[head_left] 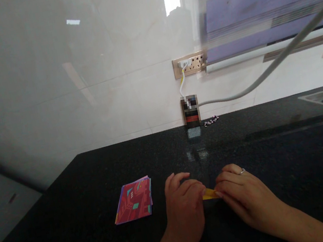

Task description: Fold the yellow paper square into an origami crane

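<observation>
A small folded piece of yellow paper [209, 194] lies between my two hands, low over the dark counter. My left hand [183, 198] pinches its left end, with the other fingers curled loosely above. At the right end, the fingertips of my right hand [244, 190] are closed on it; a ring shows on one finger. Much of the paper is hidden under the fingers. To the left of my left hand lies a small stack of colourful printed paper sheets [134, 201], red with teal marks on top.
On the black speckled counter [77, 194], a phone-like device [191, 111], partly pixelated, leans against the tiled wall. A white cable runs from it to a wall socket [189, 65]. Beside it are a beaded string [211, 121] and a grey hose [265, 71]. A sink edge [317, 99] shows at right.
</observation>
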Demonstrator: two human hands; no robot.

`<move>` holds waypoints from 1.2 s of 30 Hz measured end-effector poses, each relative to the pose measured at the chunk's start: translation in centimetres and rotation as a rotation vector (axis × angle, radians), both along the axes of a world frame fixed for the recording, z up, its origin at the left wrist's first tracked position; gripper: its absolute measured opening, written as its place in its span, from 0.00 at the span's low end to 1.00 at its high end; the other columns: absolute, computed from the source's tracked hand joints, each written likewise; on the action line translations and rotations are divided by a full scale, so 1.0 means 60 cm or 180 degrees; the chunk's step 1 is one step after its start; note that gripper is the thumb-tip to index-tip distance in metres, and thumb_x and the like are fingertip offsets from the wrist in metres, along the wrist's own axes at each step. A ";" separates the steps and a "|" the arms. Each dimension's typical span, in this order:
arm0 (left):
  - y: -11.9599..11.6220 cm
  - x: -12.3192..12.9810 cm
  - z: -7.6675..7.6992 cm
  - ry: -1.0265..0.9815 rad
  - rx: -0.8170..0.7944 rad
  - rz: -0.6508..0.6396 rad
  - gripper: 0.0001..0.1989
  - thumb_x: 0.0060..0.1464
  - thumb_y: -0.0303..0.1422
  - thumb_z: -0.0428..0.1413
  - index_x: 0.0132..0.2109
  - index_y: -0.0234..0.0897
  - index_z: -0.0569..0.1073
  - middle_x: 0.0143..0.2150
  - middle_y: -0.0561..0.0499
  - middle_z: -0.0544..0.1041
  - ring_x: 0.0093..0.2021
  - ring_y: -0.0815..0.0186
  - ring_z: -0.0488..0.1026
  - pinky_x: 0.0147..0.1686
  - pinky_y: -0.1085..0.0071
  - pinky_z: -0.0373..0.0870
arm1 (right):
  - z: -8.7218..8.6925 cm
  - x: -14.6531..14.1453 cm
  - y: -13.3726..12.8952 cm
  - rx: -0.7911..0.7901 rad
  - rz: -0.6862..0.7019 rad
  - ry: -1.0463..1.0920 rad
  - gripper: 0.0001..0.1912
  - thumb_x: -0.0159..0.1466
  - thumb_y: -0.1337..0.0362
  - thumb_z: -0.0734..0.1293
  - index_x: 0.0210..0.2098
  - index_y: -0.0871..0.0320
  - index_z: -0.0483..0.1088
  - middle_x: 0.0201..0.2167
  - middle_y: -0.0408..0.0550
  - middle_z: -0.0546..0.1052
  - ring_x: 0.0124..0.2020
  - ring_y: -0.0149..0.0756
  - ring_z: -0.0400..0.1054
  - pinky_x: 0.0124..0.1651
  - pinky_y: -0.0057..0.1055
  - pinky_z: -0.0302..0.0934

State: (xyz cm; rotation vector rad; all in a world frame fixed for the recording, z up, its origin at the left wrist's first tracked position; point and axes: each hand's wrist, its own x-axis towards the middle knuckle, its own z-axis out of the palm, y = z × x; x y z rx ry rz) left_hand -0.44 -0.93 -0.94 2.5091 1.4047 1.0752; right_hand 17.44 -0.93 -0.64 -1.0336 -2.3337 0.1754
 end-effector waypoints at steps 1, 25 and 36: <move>0.004 -0.005 0.000 -0.0101 0.0007 0.0063 0.09 0.51 0.25 0.48 0.33 0.39 0.72 0.33 0.52 0.76 0.44 0.60 0.65 0.49 0.56 0.52 | 0.000 0.001 0.001 -0.0038 -0.0024 0.0044 0.10 0.59 0.71 0.57 0.30 0.58 0.69 0.27 0.48 0.70 0.32 0.36 0.61 0.34 0.33 0.55; 0.020 -0.007 -0.001 -0.2932 -0.1991 0.0754 0.10 0.44 0.37 0.55 0.28 0.32 0.73 0.23 0.50 0.74 0.24 0.65 0.71 0.23 0.74 0.66 | -0.017 0.000 0.018 -0.1026 -0.0292 0.0877 0.09 0.57 0.72 0.58 0.22 0.58 0.64 0.23 0.44 0.68 0.28 0.33 0.62 0.33 0.31 0.55; 0.018 -0.006 -0.001 -0.2924 -0.2204 0.0721 0.11 0.46 0.38 0.54 0.29 0.32 0.72 0.18 0.55 0.70 0.14 0.76 0.58 0.13 0.81 0.51 | -0.025 0.008 0.022 -0.2624 -0.0316 0.1790 0.15 0.61 0.56 0.57 0.24 0.59 0.61 0.19 0.39 0.61 0.21 0.26 0.55 0.23 0.23 0.50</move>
